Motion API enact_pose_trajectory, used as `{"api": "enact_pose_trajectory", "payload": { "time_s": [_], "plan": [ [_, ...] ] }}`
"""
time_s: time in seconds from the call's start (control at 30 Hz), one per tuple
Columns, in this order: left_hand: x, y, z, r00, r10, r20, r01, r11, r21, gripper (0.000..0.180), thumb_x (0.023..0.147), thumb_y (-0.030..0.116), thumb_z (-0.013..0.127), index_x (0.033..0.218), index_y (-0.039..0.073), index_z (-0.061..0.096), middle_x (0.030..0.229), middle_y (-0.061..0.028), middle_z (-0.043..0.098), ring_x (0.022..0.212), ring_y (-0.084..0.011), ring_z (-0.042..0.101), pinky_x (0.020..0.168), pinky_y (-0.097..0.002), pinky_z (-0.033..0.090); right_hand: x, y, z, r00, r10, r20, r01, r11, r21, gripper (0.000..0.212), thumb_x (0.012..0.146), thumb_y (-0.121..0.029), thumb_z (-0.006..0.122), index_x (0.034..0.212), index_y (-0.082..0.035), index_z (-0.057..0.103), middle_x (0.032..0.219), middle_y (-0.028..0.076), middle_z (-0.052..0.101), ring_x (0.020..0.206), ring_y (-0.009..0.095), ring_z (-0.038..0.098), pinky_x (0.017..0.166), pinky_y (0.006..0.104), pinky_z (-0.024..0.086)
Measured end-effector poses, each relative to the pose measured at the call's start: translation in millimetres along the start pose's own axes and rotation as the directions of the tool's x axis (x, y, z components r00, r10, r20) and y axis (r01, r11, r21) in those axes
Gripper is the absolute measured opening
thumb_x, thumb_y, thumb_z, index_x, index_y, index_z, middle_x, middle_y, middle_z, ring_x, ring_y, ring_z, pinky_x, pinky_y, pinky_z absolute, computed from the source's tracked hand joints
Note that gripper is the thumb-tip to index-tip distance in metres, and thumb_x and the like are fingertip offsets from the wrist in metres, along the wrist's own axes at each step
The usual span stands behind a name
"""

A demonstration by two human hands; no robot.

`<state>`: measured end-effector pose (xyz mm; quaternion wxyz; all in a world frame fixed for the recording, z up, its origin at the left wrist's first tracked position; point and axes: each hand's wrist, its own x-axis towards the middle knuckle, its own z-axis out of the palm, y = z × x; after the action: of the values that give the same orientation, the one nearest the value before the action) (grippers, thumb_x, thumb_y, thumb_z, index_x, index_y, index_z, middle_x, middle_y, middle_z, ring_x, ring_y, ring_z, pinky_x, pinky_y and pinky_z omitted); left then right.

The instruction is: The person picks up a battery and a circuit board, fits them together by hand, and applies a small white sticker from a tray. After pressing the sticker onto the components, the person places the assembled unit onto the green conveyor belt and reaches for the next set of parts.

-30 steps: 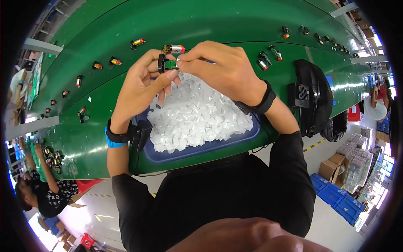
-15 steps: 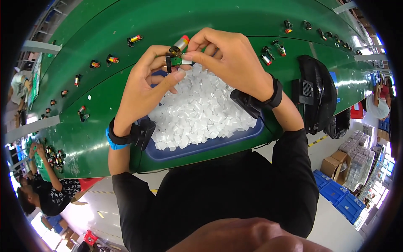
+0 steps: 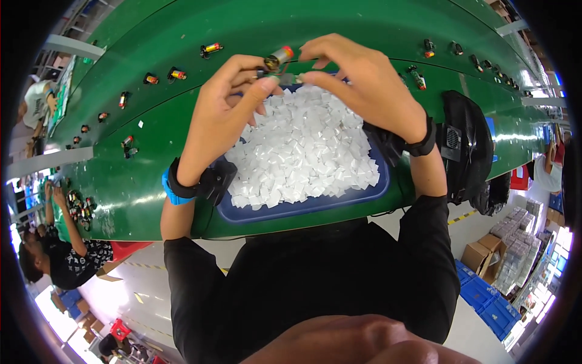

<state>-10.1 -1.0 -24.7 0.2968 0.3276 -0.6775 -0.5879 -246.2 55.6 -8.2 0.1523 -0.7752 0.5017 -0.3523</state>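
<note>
My left hand (image 3: 227, 109) pinches a small green circuit board (image 3: 284, 79) above the far side of a blue tray. A silver cylinder with a red end (image 3: 280, 57) is attached to the board by wires and tilts up to the right. My right hand (image 3: 382, 88) is just right of the board, its thumb and index finger apart. The thumb tip is close to the board's right end; blur hides whether they touch. Beneath both hands, the blue tray (image 3: 273, 214) is heaped with small white square pieces (image 3: 309, 151).
Similar board-and-cylinder assemblies (image 3: 177, 73) lie in rows on the green bench (image 3: 176, 121), left and far right. A black bag (image 3: 467, 145) and a dark box with a round grille (image 3: 450, 141) stand at right. A co-worker (image 3: 66, 261) sits at far left by more assemblies.
My right hand has come away from the board's white patch toward the right, and its fingers have spread. The left hand still holds the board. The whole view has shifted slightly.
</note>
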Motion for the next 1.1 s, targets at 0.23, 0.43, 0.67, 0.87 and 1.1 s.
{"api": "enact_pose_trajectory", "payload": {
  "time_s": [0.23, 0.43, 0.67, 0.87, 1.1],
  "plan": [
    [-10, 8, 8, 0.996, 0.036, 0.076, -0.042, 0.996, 0.077, 0.031, 0.098, 0.024, 0.063, 0.120, 0.003, 0.057, 0.098, -0.0073, 0.071, 0.070, -0.0092, 0.061, 0.054, -0.0217, 0.047, 4, -8, 1, 0.975, -0.208, -0.079, 0.214, 0.974, 0.077, 0.033, 0.085, -0.007, 0.074, 0.116, -0.005, 0.065, 0.105, 0.009, 0.068, 0.086, 0.024, 0.064, 0.074, 0.0316, 0.052],
    [-8, 13, 7, 0.996, -0.013, 0.089, 0.005, 0.995, 0.096, 0.031, 0.100, 0.025, 0.060, 0.119, 0.001, 0.055, 0.098, -0.0088, 0.071, 0.066, -0.0098, 0.061, 0.052, -0.0220, 0.047, 0, -12, 0, 0.981, -0.191, -0.023, 0.187, 0.974, -0.131, 0.034, 0.078, -0.002, 0.077, 0.110, -0.004, 0.063, 0.100, 0.008, 0.064, 0.086, 0.024, 0.062, 0.073, 0.0314, 0.050],
    [-8, 11, 4, 0.997, -0.039, 0.065, 0.050, 0.982, -0.181, 0.032, 0.102, 0.028, 0.058, 0.115, -0.001, 0.056, 0.093, -0.0096, 0.069, 0.065, -0.0105, 0.063, 0.049, -0.0231, 0.050, 0, -29, 11, 0.977, -0.195, -0.085, 0.192, 0.981, -0.039, 0.032, 0.074, 0.002, 0.079, 0.101, -0.005, 0.063, 0.097, 0.007, 0.063, 0.089, 0.027, 0.060, 0.072, 0.0325, 0.050],
    [-9, 16, 5, 0.996, -0.036, 0.083, 0.052, 0.979, -0.198, 0.032, 0.103, 0.029, 0.057, 0.116, -0.001, 0.056, 0.090, -0.0086, 0.068, 0.066, -0.0110, 0.064, 0.048, -0.0238, 0.051, -3, -29, 8, 0.980, -0.187, -0.064, 0.183, 0.981, -0.058, 0.034, 0.073, 0.003, 0.080, 0.102, -0.005, 0.066, 0.099, 0.005, 0.068, 0.097, 0.027, 0.060, 0.076, 0.0334, 0.052],
    [-11, 21, 1, 0.994, -0.050, 0.098, 0.075, 0.960, -0.268, 0.031, 0.101, 0.022, 0.059, 0.121, -0.001, 0.056, 0.090, -0.0078, 0.067, 0.068, -0.0100, 0.062, 0.050, -0.0234, 0.052, 3, -31, 5, 0.923, -0.355, -0.146, 0.355, 0.935, -0.029, 0.032, 0.073, 0.000, 0.081, 0.102, -0.003, 0.070, 0.102, 0.007, 0.075, 0.104, 0.026, 0.062, 0.083, 0.0338, 0.054]
  ]
}}
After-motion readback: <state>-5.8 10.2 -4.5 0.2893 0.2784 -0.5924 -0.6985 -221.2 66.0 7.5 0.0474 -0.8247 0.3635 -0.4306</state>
